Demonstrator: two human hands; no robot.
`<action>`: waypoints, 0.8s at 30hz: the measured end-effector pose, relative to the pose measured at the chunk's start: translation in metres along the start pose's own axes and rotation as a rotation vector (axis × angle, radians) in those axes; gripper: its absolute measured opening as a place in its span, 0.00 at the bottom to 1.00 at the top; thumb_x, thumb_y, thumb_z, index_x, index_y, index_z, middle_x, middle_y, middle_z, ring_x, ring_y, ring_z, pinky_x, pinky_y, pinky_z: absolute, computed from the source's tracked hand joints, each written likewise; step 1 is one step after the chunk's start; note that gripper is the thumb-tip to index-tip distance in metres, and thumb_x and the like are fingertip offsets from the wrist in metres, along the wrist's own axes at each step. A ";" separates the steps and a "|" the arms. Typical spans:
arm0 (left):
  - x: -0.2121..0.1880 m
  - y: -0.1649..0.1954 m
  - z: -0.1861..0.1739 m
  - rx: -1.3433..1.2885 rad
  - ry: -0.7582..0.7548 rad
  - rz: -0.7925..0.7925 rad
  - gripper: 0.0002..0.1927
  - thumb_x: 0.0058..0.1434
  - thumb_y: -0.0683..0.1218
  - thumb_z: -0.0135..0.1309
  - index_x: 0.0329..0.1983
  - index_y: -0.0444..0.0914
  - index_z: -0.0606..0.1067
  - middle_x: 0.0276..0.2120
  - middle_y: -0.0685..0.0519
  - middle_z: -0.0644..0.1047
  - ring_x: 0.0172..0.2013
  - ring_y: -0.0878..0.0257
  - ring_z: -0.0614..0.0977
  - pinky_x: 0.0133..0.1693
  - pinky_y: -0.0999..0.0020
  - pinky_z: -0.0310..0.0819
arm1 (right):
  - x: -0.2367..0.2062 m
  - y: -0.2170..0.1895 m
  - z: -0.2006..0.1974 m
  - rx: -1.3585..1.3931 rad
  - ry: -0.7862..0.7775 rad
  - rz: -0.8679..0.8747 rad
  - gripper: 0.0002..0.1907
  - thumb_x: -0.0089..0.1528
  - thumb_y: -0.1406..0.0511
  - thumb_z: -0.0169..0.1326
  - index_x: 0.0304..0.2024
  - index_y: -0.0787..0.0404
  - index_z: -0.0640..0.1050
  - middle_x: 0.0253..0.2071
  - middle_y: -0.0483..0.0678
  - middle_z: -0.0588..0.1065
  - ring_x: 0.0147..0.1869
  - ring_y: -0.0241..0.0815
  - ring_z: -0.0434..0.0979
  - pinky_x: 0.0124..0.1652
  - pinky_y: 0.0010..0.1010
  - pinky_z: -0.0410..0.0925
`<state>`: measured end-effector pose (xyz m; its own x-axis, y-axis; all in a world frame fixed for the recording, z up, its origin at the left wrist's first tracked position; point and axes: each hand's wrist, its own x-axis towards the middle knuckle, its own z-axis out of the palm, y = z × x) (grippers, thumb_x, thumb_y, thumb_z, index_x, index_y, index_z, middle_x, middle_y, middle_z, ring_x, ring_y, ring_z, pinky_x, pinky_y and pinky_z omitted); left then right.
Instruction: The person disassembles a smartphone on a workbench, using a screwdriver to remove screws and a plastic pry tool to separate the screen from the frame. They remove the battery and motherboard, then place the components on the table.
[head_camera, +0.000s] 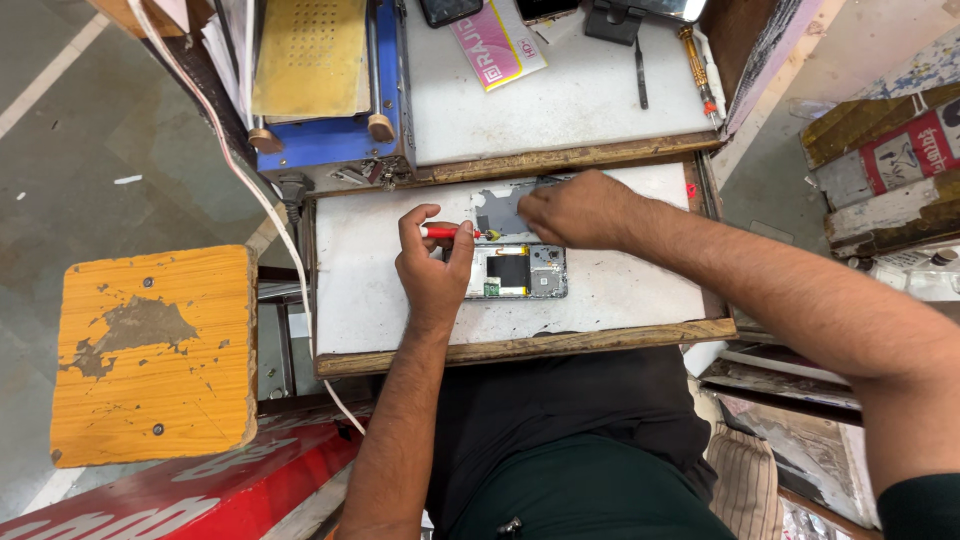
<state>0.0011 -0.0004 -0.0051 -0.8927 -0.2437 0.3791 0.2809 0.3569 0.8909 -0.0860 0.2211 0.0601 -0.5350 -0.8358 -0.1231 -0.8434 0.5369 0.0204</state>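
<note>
On the white bench (620, 290), left hand (432, 262) pinches a red screwdriver (447, 232) beside the opened phone (515, 271).

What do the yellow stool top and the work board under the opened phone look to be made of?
Stool top: apparently wood, yellow-painted; paint has chipped off showing grey-brown patches, with screw heads visible. Work board: a matte white, scuffed sheet, possibly laminate, edged by a bare brown wooden strip along the front.

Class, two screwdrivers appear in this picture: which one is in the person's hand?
The red-handled screwdriver, gripped by the left hand over the opened phone. The orange-handled screwdriver lies untouched on the upper white board.
</note>
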 end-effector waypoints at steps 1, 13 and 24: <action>0.000 0.000 0.001 0.016 -0.006 -0.001 0.21 0.66 0.40 0.60 0.57 0.35 0.65 0.33 0.45 0.83 0.34 0.58 0.88 0.36 0.69 0.85 | 0.000 0.002 0.001 0.014 0.038 0.031 0.14 0.69 0.57 0.47 0.47 0.60 0.76 0.34 0.48 0.79 0.31 0.45 0.82 0.30 0.40 0.76; 0.001 -0.008 0.010 0.033 -0.206 0.117 0.22 0.68 0.42 0.59 0.60 0.38 0.63 0.39 0.49 0.84 0.39 0.57 0.89 0.40 0.67 0.88 | -0.016 -0.006 0.033 0.529 0.505 0.389 0.10 0.64 0.66 0.51 0.45 0.56 0.81 0.42 0.49 0.81 0.43 0.51 0.82 0.42 0.42 0.74; -0.009 0.024 0.037 0.258 -0.285 0.325 0.25 0.64 0.43 0.64 0.59 0.38 0.66 0.36 0.50 0.83 0.33 0.58 0.87 0.34 0.68 0.84 | -0.050 -0.021 0.050 0.687 0.508 0.498 0.08 0.62 0.66 0.56 0.42 0.54 0.83 0.39 0.46 0.82 0.38 0.46 0.83 0.39 0.37 0.74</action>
<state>0.0026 0.0433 0.0041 -0.8443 0.1607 0.5112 0.4964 0.5939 0.6332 -0.0386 0.2574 0.0159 -0.9139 -0.3603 0.1868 -0.3906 0.6558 -0.6460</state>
